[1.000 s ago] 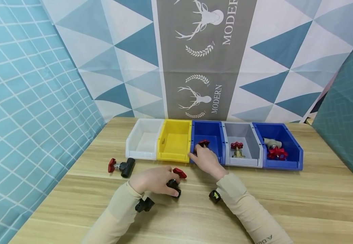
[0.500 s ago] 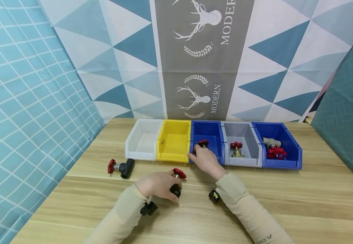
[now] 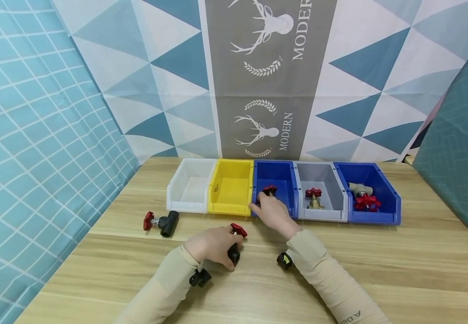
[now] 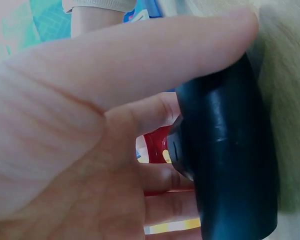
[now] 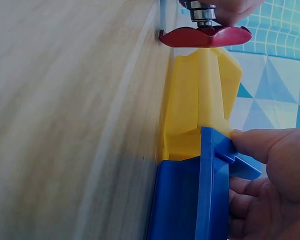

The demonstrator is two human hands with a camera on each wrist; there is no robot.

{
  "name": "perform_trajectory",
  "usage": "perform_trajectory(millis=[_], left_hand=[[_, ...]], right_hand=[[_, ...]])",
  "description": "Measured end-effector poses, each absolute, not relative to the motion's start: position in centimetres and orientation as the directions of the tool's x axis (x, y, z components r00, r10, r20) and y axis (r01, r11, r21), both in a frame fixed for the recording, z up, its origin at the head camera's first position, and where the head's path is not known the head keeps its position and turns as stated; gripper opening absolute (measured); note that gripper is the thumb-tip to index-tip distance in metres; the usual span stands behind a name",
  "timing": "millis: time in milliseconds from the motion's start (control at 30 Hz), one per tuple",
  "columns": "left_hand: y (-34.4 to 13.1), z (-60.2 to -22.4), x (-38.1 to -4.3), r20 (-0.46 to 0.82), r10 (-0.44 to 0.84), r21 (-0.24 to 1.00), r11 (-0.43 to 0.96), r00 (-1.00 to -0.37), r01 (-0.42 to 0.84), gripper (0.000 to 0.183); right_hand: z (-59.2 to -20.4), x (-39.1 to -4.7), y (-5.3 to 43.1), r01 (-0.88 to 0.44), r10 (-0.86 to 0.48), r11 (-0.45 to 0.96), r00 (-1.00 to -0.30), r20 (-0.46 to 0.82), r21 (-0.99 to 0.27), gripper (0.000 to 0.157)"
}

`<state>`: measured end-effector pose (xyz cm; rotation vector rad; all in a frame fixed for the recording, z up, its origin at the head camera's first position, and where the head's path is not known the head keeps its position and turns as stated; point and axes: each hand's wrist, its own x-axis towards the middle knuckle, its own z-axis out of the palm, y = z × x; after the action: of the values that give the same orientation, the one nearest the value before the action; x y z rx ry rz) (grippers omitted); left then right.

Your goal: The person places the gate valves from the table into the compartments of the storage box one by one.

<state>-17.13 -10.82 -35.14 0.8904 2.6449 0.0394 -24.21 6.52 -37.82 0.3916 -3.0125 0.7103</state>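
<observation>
Valve in the left hand, right hand at the middle blue bin

Head view: the yellow bin is the landmark. In front of it, down by the wooden table, the left hand grips the black body of the valve, whose red handle points toward the bins. Another black valve with a red handle lies on the table, forward and left of the yellow bin. A white bin stands against its left side. On its right come the middle blue bin, a grey bin with a brass valve, and, farthest off, another blue bin with a red-handled valve. The right hand reaches into the middle blue bin, next to a red knob.

Left wrist view: thumb and fingers pinch the black valve body from opposite sides, the thumb across one end.

Right wrist view: the thumb touches the seam where the yellow bin meets the blue one; the other fingers sit behind the blue wall. They are partly hidden, so I cannot tell whether they hold anything.
</observation>
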Motion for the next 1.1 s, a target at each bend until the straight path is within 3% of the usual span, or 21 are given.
perform_trajectory(millis=[533, 767, 1100], left_hand=[[-11.1, -35.4, -17.7, -0.264, 0.594, 0.132, 0.803, -0.76, 0.581, 0.042], [-11.6, -35.4, -18.3, -0.179, 0.609, 0.129, 0.793, -0.773, 0.595, 0.038], [-12.1, -34.8, -18.6, -0.109, 0.587, 0.152, 0.808, -0.802, 0.57, 0.047]], right_hand=[[-38.0, -24.2, 6.5, -0.256, -0.242, 0.868, -0.966, 0.088, -0.425, 0.033], [-38.0, -24.2, 6.5, -0.26, -0.244, 0.868, -0.965, 0.094, -0.422, 0.034], [-37.8, -24.2, 6.5, -0.264, -0.246, 0.865, -0.964, 0.099, -0.427, 0.032]])
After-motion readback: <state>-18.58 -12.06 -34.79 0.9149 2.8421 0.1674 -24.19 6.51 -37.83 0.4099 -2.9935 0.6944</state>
